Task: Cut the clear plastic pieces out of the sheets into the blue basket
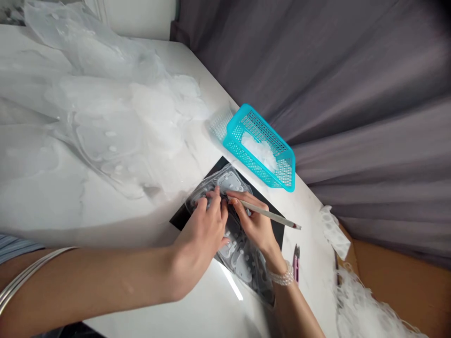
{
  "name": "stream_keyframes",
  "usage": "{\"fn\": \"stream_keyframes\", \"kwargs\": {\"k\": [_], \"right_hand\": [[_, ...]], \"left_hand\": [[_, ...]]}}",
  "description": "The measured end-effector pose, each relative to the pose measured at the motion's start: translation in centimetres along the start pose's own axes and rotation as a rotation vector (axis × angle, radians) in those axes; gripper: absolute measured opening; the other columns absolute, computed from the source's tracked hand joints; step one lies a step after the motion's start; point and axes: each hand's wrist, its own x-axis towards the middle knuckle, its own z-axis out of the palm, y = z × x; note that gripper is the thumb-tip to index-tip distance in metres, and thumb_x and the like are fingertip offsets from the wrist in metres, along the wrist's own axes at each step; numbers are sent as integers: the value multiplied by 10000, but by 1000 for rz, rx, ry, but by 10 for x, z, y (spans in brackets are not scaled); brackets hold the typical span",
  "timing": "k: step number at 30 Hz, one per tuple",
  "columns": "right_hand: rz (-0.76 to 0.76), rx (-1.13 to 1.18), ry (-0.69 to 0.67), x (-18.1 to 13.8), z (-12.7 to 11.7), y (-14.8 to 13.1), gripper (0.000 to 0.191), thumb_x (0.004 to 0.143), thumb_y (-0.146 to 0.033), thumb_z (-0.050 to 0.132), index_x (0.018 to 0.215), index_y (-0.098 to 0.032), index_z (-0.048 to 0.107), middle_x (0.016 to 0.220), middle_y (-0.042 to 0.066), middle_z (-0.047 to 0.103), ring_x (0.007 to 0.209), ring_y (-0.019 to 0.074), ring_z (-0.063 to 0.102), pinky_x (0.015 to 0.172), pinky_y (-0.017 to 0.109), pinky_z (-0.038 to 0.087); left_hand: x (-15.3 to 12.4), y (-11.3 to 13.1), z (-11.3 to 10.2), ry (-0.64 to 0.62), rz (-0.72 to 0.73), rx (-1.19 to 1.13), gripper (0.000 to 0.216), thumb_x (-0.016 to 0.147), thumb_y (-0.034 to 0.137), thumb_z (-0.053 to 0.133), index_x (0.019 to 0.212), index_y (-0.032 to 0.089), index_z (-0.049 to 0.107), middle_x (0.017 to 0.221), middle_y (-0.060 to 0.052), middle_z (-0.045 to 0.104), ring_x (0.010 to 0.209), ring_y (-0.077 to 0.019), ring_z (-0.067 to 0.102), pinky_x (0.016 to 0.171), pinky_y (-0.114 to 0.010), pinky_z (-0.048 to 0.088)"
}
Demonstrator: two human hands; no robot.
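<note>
Left forearm with silvery bangles lies closest. Left hand: fingers bent and slightly spread, tips resting on a clear moulded sheet. Right hand, beaded bracelet at its wrist: pinching a slim grey tool between thumb and fingers, tip at the sheet, close to the left fingertips. Sheet lies across a black mat, its near end extending past the mat onto the white bench. Pink-handled tool beside the right wrist. Beyond the mat, a turquoise basket containing white translucent pieces. Further left, a heap of translucent sheets and plastic; behind the basket, a grey curtain.
</note>
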Motion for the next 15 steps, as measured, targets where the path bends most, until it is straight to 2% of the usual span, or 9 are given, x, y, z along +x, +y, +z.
{"fn": "stream_keyframes", "kwargs": {"k": [3, 8, 12, 15], "right_hand": [[-29, -37, 8, 2, 2, -3, 236, 969, -243, 533, 1103, -228, 727, 1060, 79, 731, 951, 219, 677, 860, 371, 525], [-80, -96, 21, 6, 9, -6, 236, 976, -220, 510, 1095, -215, 713, 1066, 81, 726, 965, 209, 678, 875, 360, 530], [-142, -188, 41, 5, 14, -7, 228, 982, -189, 485, 1087, -190, 688, 1086, 94, 718, 993, 206, 682, 909, 376, 545], [-187, -249, 25, -5, 12, -5, 226, 975, -145, 480, 1105, -179, 661, 1130, 111, 702, 1102, 218, 660, 948, 395, 549]], "left_hand": [[-1, -3, 3, -5, 19, 71, 665, 864, 213, 669, 1468, 71, 431, 1552, -283, 280, 1420, -447, 298, 1058, -582, 330], [-4, -4, 9, 5, 32, 340, 654, 922, 379, 581, 1466, 51, 427, 1547, -287, 311, 1357, -446, 363, 934, -525, 427], [-4, -2, 8, -34, 34, 606, 647, 957, 436, 507, 1454, 29, 431, 1513, -285, 382, 1351, -391, 378, 920, -473, 446], [-4, 1, 8, -59, 13, 708, 673, 972, 458, 465, 1493, 43, 368, 1533, -268, 357, 1352, -361, 376, 891, -453, 468]]}}
